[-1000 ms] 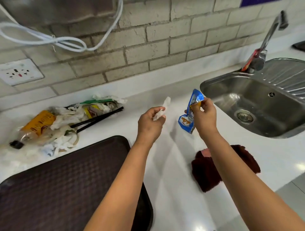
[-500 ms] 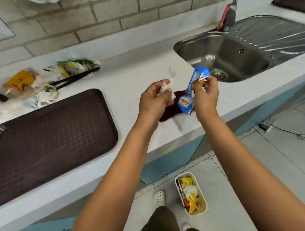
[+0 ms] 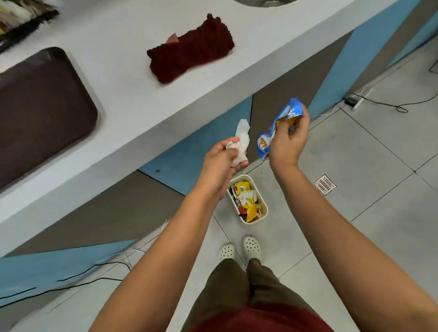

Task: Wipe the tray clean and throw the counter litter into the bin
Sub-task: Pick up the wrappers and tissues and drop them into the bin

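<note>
below, left grip [image 3: 219,163] clutches tissue [image 3: 241,142], right grip [image 3: 288,139] wrapper [image 3: 279,125], over grey floor tiles [image 3: 369,156].

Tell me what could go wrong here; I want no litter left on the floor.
The bin looks small and already nearly full, so the blue wrapper in the right hand may bounce out. The tissue gripped by the left hand is light and could drift aside.

Kitchen: white counter [image 3: 132,99], sink rim [image 3: 263,2], tiled floor [image 3: 369,151]
</note>
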Motion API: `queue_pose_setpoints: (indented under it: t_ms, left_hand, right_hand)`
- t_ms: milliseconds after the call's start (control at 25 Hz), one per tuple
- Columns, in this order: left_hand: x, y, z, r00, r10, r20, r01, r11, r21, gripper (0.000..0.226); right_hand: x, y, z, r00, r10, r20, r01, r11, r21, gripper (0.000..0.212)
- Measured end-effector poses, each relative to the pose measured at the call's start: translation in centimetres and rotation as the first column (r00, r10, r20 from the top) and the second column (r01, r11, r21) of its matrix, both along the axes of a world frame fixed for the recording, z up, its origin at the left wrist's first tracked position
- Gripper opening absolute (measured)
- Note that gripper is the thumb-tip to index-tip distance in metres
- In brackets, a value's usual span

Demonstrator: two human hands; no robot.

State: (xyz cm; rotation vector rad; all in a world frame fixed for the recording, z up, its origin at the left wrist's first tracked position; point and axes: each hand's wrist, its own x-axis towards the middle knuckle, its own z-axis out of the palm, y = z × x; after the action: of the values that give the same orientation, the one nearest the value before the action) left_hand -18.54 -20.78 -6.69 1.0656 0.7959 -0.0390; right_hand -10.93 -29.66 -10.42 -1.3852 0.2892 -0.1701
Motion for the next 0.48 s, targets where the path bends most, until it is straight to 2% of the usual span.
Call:
queue_pose_setpoints:
  t_ms: [160,280,480]
  left_hand:
    - [-0.7,0.1,-6.7,0.979,0.084,-0.183,-0.108,0.986,-0.125,0.026]
    - [-0.7,0.6,-12.6,0.959,0.089,-0.27,-0.141,0.973,-0.181,0.035]
    - [0.0,1.0,-22.1,0.948,0.025,-0.318,-0.086,0.98,-0.181,0.041]
  right_hand:
    - [-3.0,-1.5,-7.5,0.971,-0.003,-0.241,-0.026,0.993,-0.116,0.034]
    - [-4.8,-2.6,-14.6,0.903,-0.036,-0.429,-0.033,0.988,-0.151,0.033]
    - [-6.0,-4.1,-24.8,0.837,-0.086,-0.541,0.037,0.994,-0.1,0.019]
